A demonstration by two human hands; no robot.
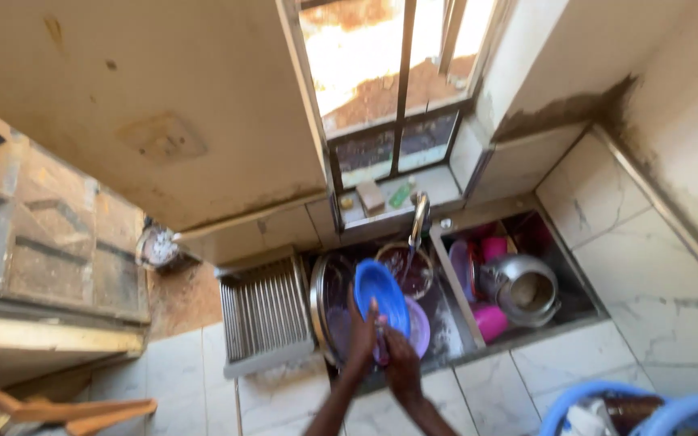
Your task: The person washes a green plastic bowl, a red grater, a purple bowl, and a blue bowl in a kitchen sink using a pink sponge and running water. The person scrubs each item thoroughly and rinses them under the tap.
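Observation:
A blue plate (381,292) stands tilted on edge over the left sink basin (325,278). My left hand (361,335) grips its lower left rim. My right hand (400,355) presses against the plate's lower right face; whether it holds a cloth or sponge I cannot tell. A tap (419,216) rises behind the plate, over a round bowl (408,270) with dark water. A pale purple dish (420,327) lies just right of my hands.
The right basin holds a metal kettle (520,288), pink cups (490,320) and plates. A ribbed drainboard (264,311) lies left of the sink. A soap bar (370,195) and a green item rest on the windowsill. Blue tubs (599,404) sit bottom right.

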